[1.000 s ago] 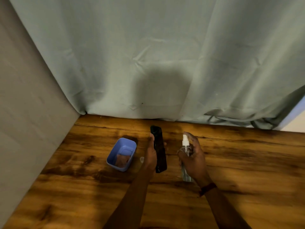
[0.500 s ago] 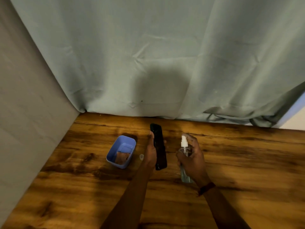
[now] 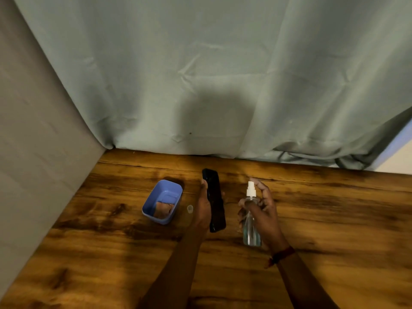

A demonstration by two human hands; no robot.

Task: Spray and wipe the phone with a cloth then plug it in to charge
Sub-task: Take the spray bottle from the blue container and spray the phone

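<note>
One tub (image 3: 167, 192), with one cloth (image 3: 163, 210) inside it. Right of the tub: one cap (image 3: 190, 208), then one phone (image 3: 215, 201), then one bottle (image 3: 250, 228) farthest out. Two hands, a left hand (image 3: 204, 208) and a right hand (image 3: 265, 217), both right of the tub. One wristband (image 3: 283, 255). One table (image 3: 334, 219). One curtain (image 3: 223, 74) behind the tub.

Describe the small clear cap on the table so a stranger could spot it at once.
Find the wooden table below the grey curtain. Left of centre stands a blue tub, and right of it the left hand grips a black phone. The cap sits on the bare wood between tub and hand: tiny, see-through, far smaller than either.
</note>
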